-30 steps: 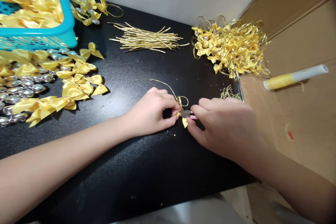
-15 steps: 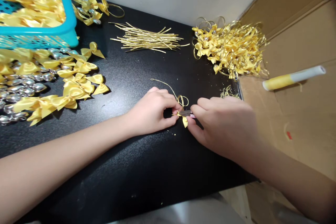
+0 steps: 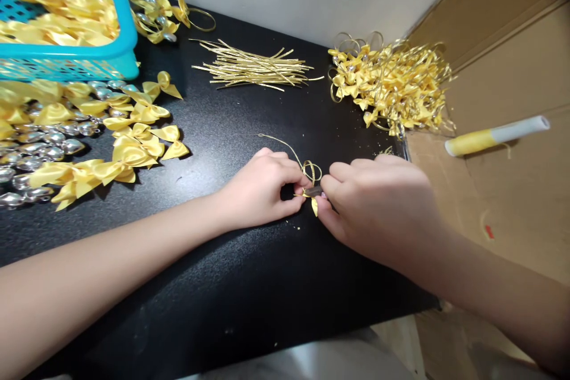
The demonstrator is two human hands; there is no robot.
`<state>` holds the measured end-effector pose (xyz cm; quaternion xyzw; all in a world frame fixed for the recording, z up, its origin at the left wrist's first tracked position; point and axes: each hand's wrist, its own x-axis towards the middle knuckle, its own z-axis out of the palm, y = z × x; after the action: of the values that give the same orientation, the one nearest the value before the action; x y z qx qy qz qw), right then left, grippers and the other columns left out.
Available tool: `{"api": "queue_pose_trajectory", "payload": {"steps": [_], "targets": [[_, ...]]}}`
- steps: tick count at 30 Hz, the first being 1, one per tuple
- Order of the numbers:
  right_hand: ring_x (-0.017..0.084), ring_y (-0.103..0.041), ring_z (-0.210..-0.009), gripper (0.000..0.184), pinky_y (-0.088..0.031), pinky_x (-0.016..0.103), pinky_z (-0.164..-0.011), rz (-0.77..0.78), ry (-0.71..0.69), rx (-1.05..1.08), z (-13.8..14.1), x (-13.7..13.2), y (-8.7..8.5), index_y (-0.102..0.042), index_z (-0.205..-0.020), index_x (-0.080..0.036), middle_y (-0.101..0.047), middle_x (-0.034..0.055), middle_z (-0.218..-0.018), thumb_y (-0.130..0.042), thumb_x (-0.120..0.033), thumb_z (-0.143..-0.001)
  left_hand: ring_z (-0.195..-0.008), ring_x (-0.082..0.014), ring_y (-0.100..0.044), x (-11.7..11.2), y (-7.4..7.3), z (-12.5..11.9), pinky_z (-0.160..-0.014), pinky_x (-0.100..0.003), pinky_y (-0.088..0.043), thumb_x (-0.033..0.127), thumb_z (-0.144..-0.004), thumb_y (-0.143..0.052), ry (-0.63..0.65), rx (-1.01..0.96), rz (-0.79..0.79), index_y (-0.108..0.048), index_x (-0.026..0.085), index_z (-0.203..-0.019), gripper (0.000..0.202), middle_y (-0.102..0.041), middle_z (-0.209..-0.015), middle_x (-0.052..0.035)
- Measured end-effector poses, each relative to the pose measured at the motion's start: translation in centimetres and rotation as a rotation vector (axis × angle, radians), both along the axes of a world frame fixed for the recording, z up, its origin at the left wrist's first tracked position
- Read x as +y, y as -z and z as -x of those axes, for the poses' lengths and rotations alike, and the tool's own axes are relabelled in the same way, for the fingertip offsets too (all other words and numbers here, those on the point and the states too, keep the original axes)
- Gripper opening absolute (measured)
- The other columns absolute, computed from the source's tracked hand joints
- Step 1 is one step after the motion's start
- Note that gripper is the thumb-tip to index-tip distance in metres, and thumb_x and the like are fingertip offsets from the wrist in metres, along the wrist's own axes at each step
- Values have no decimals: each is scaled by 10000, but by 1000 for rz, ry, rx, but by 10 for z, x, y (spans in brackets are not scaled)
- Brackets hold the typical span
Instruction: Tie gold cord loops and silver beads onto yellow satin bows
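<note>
Between the thumb and fingertips of my left hand, a gold cord is pinched where it meets a small yellow ribbon bow. The cord loops above the fingers, and a thin tail curls off toward the upper left. My right hand is closed around small scissors, their handle mostly hidden in the fist. The grey metal tip points left and touches or nearly touches the cord at my left fingertips. Most of the bow is hidden by the hands.
Gold cord pieces lie behind my hands on the black table. Looped bows are heaped at back right. Yellow bows and silver beads lie left, below a turquoise basket. Cardboard with a ribbon roll is right.
The scissors have shifted slightly and less of their handle shows as my right hand turns a little. My left hand keeps its pinch. The whole view has shifted slightly.
</note>
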<state>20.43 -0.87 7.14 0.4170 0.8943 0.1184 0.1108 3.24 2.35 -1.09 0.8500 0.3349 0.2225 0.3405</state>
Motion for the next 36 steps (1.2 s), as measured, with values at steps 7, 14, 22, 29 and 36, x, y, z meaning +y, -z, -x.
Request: {"api": "queue_pose_trajectory", "payload": {"steps": [7,14,22,29,36], "targets": [[162,-477,-513,223,-170,325,-560,-47,-32,8,0,1,4,-519,-553,-195,-590,31,-564,-594,-188,-762,-748,-145,-596,0,0,-1,-735,-302,-333,174,-774,-604,2,-1,3,-674,172,-763,71,-696,-740,18],[155,-461,-489,254,-165,315,-536,-75,6,134,-17,-1,-6,-529,-561,-203,-563,24,-539,-580,-356,-756,-737,-136,-615,0,1,1,-748,-300,-357,150,-761,-628,0,-34,-8,-700,179,-796,85,-711,-752,28],[137,-584,-611,172,-398,252,-583,51,497,614,-71,0,20,-626,-879,-202,-650,7,-707,-517,-333,-897,-645,-131,-638,4,-10,4,-609,-251,-449,173,-759,-594,-66,-173,138,-723,136,-755,135,-731,-743,-27],[259,-615,-937,263,-476,421,-864,-352,583,644,-141,-23,76,-642,-1012,-176,-660,121,-969,-519,-387,-915,-595,-114,-583,34,-34,27,-576,-278,-430,129,-724,-541,-651,-500,64,-689,213,-615,202,-669,-607,39],[369,-602,-1148,369,-492,531,-955,-495,707,601,-192,-64,99,-709,-1008,-119,-659,195,-1102,-521,-419,-908,-600,-152,-503,54,-63,59,-553,-333,-334,202,-765,-564,-928,-383,-135,-741,347,-725,233,-640,-667,38]]}}
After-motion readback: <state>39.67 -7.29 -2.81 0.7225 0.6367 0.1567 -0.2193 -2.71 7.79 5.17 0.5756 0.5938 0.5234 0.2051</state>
